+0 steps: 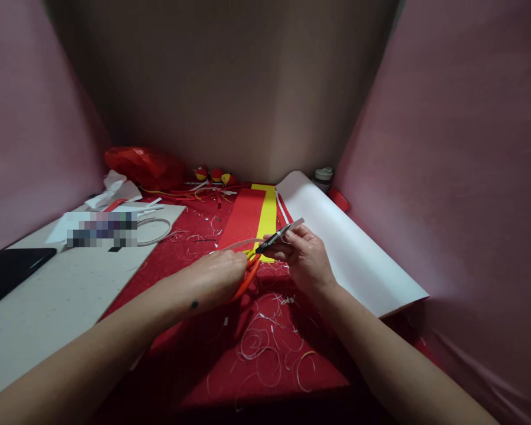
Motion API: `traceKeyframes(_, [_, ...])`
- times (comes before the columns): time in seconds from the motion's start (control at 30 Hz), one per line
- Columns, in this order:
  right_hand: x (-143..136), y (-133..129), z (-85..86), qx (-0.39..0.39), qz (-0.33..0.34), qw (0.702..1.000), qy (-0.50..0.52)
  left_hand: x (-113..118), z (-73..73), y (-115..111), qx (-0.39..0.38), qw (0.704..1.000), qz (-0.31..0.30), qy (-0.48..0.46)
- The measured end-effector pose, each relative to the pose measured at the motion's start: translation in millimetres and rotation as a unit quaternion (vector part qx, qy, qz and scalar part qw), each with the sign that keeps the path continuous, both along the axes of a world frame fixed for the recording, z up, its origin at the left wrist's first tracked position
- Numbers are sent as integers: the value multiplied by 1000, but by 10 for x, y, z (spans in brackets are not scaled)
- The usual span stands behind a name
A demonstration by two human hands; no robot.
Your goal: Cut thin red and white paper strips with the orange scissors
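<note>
My left hand (230, 271) is closed around the orange and yellow handles of a pair of scissors (269, 241), whose dark blades point up and to the right. Between its fingertips, my right hand (307, 254) pinches a pale thin strip (297, 224) right at the blade tips. A length of strip also curves leftward from the scissors, over my left hand. Behind the hands lie a red ribbed sheet (242, 215) and a yellow sheet (266, 219), side by side. Whether the blades are closed on the strip is too small to tell.
Curled thin trimmings (254, 345) litter the red cloth (194, 378). A white curved sheet (336, 236) lies at right, a pale board (128, 260) with a dark device (15, 274) at left. At the back are a red bag (144, 165), small red-yellow figures (216, 175) and a lidded container (323, 177).
</note>
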State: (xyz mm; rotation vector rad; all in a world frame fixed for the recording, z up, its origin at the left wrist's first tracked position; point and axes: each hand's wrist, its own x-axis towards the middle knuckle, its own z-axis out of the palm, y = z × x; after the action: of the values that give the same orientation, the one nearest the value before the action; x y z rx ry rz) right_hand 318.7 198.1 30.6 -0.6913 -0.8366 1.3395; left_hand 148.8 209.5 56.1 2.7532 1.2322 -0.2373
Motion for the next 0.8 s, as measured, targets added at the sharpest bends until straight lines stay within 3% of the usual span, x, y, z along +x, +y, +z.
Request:
traceKeyframes(0.57, [59,47,9,-25,-34,999,-24,-50,-66,-7,11,1000,-8,-22])
traceKeyframes(0.8, [2,0,9,-17,-19,1000,-10,-24,-14,-37,-31,999,5,-16])
